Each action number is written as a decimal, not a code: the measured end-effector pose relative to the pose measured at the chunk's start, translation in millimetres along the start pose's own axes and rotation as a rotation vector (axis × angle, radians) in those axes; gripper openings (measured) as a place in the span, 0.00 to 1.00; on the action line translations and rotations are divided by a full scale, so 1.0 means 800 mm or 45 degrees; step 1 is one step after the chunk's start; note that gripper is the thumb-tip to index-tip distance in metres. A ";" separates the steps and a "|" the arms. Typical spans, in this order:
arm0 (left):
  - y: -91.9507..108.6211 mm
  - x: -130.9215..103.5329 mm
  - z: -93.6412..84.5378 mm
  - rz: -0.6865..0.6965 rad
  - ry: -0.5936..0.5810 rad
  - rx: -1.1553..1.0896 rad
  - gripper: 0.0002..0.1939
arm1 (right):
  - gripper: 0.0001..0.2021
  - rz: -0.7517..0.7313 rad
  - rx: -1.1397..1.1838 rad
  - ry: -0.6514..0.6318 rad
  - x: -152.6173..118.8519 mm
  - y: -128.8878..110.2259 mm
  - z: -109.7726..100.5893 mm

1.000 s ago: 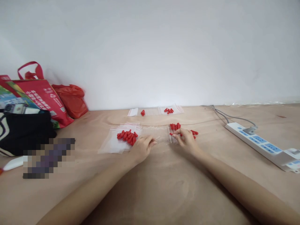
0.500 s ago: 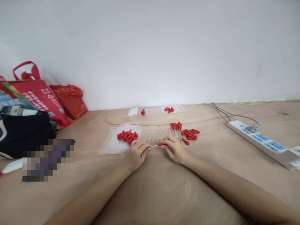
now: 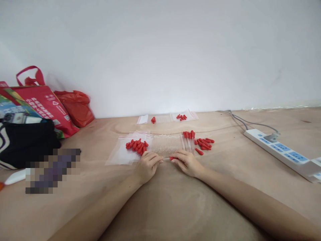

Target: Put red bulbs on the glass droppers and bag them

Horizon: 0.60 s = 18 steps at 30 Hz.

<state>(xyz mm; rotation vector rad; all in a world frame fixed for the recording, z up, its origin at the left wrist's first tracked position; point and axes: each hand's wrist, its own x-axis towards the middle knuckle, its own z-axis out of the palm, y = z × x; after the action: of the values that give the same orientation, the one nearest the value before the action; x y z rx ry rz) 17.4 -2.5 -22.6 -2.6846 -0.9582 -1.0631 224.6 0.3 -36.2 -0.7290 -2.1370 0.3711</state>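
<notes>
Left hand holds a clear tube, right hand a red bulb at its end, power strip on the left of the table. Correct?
Wrong side for the power strip: head view shows it on the right of the table. The left hand does hold a clear tube, and the right hand a red bulb at its end.

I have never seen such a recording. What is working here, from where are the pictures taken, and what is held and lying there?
There is no machine, only a person's bare left hand and right hand. One camera, worn on the head, looks forward and down. The left fingers hold a thin clear tube; the right fingers hold a red bulb at its end. On the wooden table, beyond the hands, lie more clear tubes, with red bulbs heaped on both sides. A white power strip lies at right, red bags at left.
</notes>
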 end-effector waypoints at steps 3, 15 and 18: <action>0.002 0.001 0.000 0.022 -0.003 -0.016 0.10 | 0.09 -0.019 -0.023 0.009 -0.001 0.000 0.000; 0.006 0.000 0.005 0.055 -0.027 0.006 0.10 | 0.08 -0.104 -0.079 -0.002 -0.004 -0.001 -0.001; 0.011 0.000 0.005 0.024 -0.032 0.002 0.11 | 0.08 -0.117 -0.077 -0.017 -0.003 -0.001 -0.001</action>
<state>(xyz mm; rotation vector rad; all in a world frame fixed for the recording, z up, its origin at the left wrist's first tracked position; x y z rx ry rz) 24.5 -8.3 -24.4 -2.7067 -0.9350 -1.0269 226.1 -1.9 -36.8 -0.6612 -2.1937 0.2640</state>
